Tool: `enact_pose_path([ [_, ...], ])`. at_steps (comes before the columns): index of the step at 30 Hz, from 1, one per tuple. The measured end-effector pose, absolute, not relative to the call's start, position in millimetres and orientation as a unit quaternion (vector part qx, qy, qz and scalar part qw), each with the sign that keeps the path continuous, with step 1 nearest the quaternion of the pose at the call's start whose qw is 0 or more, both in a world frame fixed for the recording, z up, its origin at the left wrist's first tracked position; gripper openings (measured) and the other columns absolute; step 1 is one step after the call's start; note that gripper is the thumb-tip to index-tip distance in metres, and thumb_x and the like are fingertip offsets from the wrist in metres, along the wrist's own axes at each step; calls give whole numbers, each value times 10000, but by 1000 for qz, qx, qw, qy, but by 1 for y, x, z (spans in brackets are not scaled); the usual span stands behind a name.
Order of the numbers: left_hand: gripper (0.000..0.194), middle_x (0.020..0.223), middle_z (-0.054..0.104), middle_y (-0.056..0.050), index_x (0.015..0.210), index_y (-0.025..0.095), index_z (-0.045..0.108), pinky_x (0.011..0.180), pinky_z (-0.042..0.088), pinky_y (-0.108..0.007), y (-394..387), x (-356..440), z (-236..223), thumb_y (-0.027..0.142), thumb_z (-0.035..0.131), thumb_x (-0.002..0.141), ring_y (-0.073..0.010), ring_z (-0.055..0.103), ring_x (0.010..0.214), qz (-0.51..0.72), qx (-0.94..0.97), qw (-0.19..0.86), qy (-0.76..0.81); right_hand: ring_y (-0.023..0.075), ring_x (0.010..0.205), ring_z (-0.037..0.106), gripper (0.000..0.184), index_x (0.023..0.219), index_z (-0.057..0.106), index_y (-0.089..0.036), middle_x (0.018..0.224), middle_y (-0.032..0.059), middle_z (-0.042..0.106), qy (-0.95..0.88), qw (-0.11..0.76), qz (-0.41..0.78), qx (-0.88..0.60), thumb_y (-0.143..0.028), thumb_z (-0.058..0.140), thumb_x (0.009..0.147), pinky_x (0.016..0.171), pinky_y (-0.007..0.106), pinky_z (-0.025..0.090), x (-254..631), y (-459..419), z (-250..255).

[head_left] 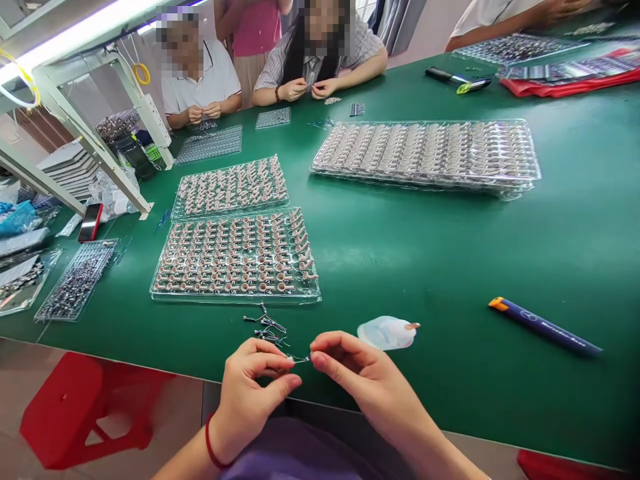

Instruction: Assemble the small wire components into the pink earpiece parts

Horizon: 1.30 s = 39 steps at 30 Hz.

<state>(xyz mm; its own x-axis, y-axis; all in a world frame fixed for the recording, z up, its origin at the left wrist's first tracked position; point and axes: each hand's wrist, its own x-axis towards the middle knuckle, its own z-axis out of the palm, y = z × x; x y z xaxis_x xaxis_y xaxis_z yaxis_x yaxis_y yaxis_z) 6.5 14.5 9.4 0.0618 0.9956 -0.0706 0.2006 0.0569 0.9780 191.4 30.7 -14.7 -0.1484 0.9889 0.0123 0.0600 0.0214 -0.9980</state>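
Observation:
Just over the table's near edge, my left hand (250, 383) and my right hand (357, 370) face each other, thumbs and forefingers pinched. A small wired component (301, 361) stretches between the fingertips, a thin lead at the left and a tiny dark end at the right. Its exact kind is too small to make out. Beyond my left fingers lies a loose bunch of similar wired components (270, 328). Behind that, a clear plastic tray (235, 298) holds rows of beige, cup-ended parts. To the right of my right hand rests a small translucent squeeze bottle (383, 333) with a brownish tip.
A dark blue, orange-ended pen-like object (545, 327) lies right on the green table (425, 253). Stacked filled trays (425, 181) stand farther back. A phone (91, 223) and a component tray (75, 287) lie left. Co-workers sit opposite. A red stool (65, 407) stands lower left.

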Motion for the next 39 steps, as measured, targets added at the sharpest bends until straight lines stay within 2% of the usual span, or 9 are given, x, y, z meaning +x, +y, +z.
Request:
enact_pose_path([
  [4,111,834,653,-42,770,230,801,617,571,-211,15,16,8,230,834,664,-139,663,712,440,495,538,522,137,650,631,349,803,655,-195,733,19,669,-477,462,584,-467,-541,695,789,608,231,548,189,21,-14],
  [7,104,802,657,-39,751,241,804,587,544,-189,15,21,9,244,847,656,-129,653,701,464,469,561,501,127,661,602,321,760,677,-192,724,16,660,-390,469,652,-450,-490,785,710,621,216,528,187,14,-15],
  [10,91,775,665,-35,747,253,805,593,534,-191,14,23,9,243,845,665,-124,650,691,482,473,557,484,132,657,597,309,738,689,-182,710,22,658,-369,465,671,-444,-464,804,690,619,219,523,186,11,-13],
  [16,98,754,675,-28,766,263,798,576,530,-203,8,25,12,196,819,698,-128,650,665,507,510,507,475,135,553,598,331,677,671,-174,623,26,655,-439,483,595,-469,-491,758,719,520,213,523,187,7,1],
  [22,129,712,689,-24,788,254,793,596,536,-216,5,23,21,143,779,722,-136,642,647,502,589,408,484,141,528,619,269,644,650,-194,591,20,656,-512,512,490,-485,-409,708,793,505,196,530,186,2,9],
  [27,123,702,693,-18,773,250,786,601,534,-203,5,19,24,137,766,729,-128,641,643,511,601,382,480,120,511,588,238,643,617,-202,584,-5,626,-533,507,457,-500,-342,682,824,492,176,507,189,-1,6],
  [31,74,743,693,-23,778,235,784,608,546,-205,7,14,18,197,801,716,-132,658,671,514,517,468,499,134,570,621,190,688,638,-209,635,4,650,-535,527,443,-490,-326,689,829,534,182,533,195,-2,4],
  [34,212,814,708,-19,860,239,780,651,573,-224,8,12,14,232,852,661,-146,698,704,502,398,579,505,145,622,645,135,735,655,-217,689,15,673,-540,556,413,-478,-299,698,833,574,191,553,199,-3,4],
  [39,171,1178,658,-78,836,211,795,832,562,-282,9,16,21,261,838,678,-169,688,875,472,351,628,509,156,681,668,43,818,659,-227,742,29,686,-577,577,362,-451,-205,682,847,618,209,571,201,-4,5],
])
